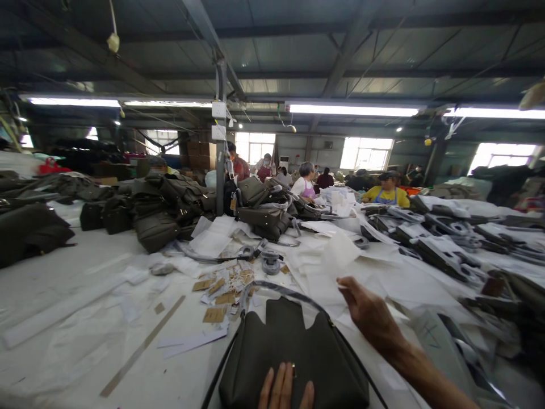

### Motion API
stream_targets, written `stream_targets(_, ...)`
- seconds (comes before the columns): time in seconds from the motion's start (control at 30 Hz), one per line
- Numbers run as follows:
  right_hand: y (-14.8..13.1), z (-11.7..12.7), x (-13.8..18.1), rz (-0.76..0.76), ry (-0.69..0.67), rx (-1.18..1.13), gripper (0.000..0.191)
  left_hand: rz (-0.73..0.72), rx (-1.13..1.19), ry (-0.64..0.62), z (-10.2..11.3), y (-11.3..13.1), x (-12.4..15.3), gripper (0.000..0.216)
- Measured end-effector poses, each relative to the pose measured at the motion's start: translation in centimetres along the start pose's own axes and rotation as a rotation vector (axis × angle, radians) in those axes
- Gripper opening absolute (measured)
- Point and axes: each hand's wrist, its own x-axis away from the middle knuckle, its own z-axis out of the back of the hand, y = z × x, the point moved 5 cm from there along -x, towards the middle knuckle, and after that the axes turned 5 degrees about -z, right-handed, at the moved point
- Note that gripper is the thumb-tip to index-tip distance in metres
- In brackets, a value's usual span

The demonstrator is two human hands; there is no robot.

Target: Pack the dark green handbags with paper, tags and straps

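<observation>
A dark olive handbag (255,352) lies in front of me on the white table, its handle (289,291) wrapped in clear plastic and arched toward the far side. My left hand (286,389) rests flat on the front of the bag, fingers apart, beside a small gold clasp (293,369). To the right of the bag, my right hand (364,312) is raised with thumb and fingers pinched on the edge of a thin white sheet (340,254). The sheet stands up above other white sheets on the table.
Brown and white tags (214,314) lie left of the bag, near a wrapped strap coil (271,262). Piles of dark handbags (157,210) stand behind. Wrapped bags (443,255) are heaped at right. A post (220,170) rises mid-table. Several people work beyond, one in yellow (389,196).
</observation>
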Motion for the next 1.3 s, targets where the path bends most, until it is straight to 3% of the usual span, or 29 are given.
stream_targets(0.1,-6.6,-3.9,5.3,0.289,-0.223,-0.049,0.027,-0.131,0.054,-0.121,1.1,-0.3,-0.9,0.031)
stream_targets(0.2,-9.9,-8.6,9.7,0.36,-0.432,0.019,0.024,-0.218,0.073,-0.373,1.8,-0.9,-0.4,0.035)
stream_targets(0.3,-10.2,-10.8,11.1,0.303,-0.52,-0.025,0.038,-0.21,0.059,-0.501,2.5,-1.1,0.1,0.033)
stream_targets(0.47,-8.9,-10.0,10.4,0.196,-0.709,-0.034,0.071,-0.221,0.151,-0.669,3.6,-1.1,-1.0,0.039)
stream_targets(0.7,-11.1,-9.0,11.3,0.211,-0.604,0.191,0.058,-0.086,0.235,-0.697,6.9,-4.7,-4.1,0.038)
stream_targets(0.93,-10.0,-9.2,10.7,0.306,-0.624,0.122,0.056,-0.184,0.231,-0.65,6.3,-5.7,-5.2,0.043)
stream_targets(1.2,-10.5,-10.7,12.6,0.123,-0.496,0.265,0.052,-0.139,0.277,-0.714,5.8,-6.4,-5.3,0.025)
stream_targets(1.3,-10.6,-11.2,13.1,0.09,-0.466,0.271,0.053,-0.124,0.297,-0.668,6.3,-6.3,-5.9,0.026)
